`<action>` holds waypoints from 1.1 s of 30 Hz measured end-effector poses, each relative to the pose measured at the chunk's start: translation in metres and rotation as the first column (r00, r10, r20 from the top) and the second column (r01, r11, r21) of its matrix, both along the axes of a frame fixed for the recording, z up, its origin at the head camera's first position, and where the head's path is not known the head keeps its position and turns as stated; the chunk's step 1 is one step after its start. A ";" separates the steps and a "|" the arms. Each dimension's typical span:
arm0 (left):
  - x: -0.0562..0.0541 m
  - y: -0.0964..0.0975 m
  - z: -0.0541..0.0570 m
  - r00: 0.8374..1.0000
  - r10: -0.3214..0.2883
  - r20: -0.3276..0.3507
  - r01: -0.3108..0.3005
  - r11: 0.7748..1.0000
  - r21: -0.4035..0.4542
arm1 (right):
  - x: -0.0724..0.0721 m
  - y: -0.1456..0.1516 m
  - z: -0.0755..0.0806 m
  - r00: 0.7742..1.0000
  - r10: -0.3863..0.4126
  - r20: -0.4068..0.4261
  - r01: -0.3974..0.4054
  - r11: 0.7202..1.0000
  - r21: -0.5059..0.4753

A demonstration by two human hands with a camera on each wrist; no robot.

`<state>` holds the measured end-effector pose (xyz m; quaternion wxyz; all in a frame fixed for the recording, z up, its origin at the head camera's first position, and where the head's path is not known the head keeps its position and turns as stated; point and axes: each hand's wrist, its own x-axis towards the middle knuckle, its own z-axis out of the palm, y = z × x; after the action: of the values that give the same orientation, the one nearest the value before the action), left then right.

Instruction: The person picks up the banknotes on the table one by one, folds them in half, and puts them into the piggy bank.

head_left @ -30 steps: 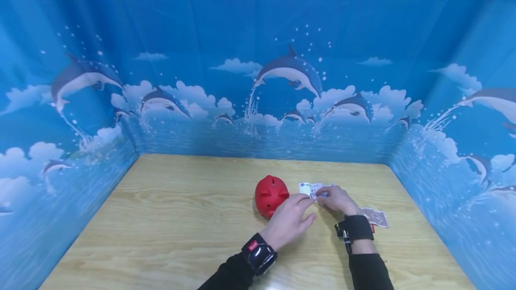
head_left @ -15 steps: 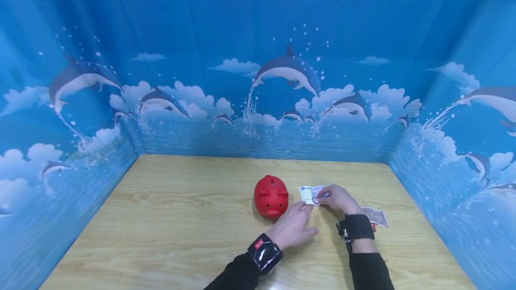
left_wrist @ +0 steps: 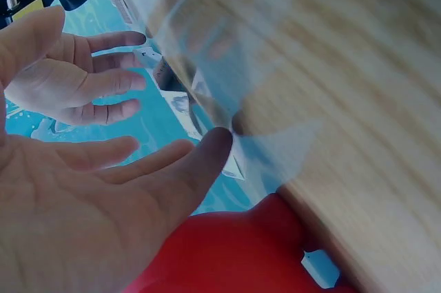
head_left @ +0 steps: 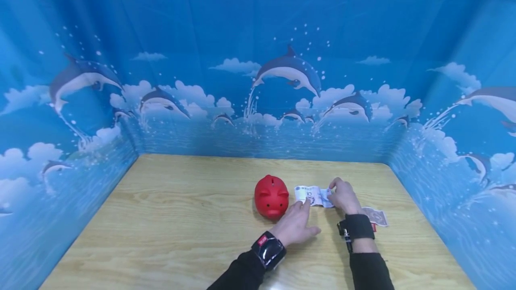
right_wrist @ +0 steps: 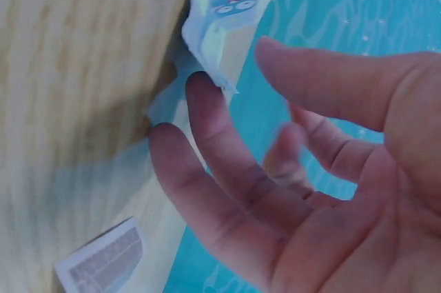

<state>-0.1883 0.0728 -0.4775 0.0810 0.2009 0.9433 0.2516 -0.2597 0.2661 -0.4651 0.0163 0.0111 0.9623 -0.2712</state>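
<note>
A creased bluish-white banknote [head_left: 313, 195] lies across the table just right of a red piggy bank [head_left: 271, 196]. My left hand [head_left: 293, 225] stretches out in front of the piggy bank, a straight fingertip at the note's near edge; its thumb stands away to the right. Past the note's right end is my right hand [head_left: 344, 197], its fingertips at that end. In the right wrist view, the thumb of the right hand [right_wrist: 324, 189] stands apart from the fingers, and the banknote [right_wrist: 227, 10] bends up off the table beside the fingertips.
A second, brownish banknote [head_left: 375, 216] lies to the right, partly hidden behind the right wrist. The piggy bank has a slot on top. A blue dolphin-print curtain [head_left: 258, 133] rises along the back and both sides of the wooden table [head_left: 181, 218].
The right hand has slid right, off the middle of the banknote to its right end, and more of the note shows flattened out. The left hand has shifted slightly nearer and to the right.
</note>
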 end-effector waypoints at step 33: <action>0.000 -0.006 0.000 0.996 -0.084 0.018 0.085 0.995 -0.057 | -0.001 -0.007 0.000 0.978 0.186 0.090 -0.174 0.977 -0.124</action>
<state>-0.1885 0.0668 -0.4774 0.1048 0.2364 0.9401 0.2220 -0.2604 0.2592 -0.4655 0.0903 -0.0635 0.9401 -0.3227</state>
